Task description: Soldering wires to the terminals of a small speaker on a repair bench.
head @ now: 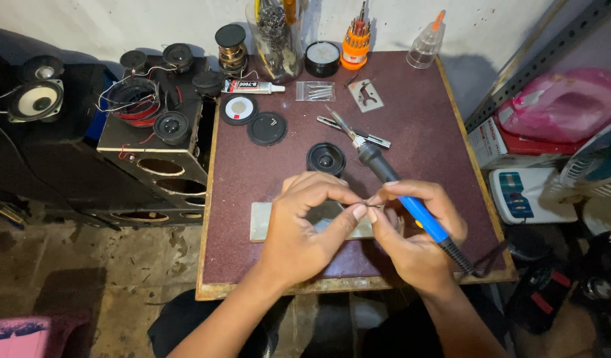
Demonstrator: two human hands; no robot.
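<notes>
pinching a thin wire (370,204) between both hands' fingertips, just above the grey tile (260,222). right hand (415,232) also grips the blue iron (411,205), its long axis slanting up-left, tip away from the wire. left hand (305,222) meets it from the tile's side.

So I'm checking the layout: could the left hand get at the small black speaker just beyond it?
Probably yes: the small black speaker lies just past the left hand, with bare table between, though its fingers pinch something thin now.
</notes>
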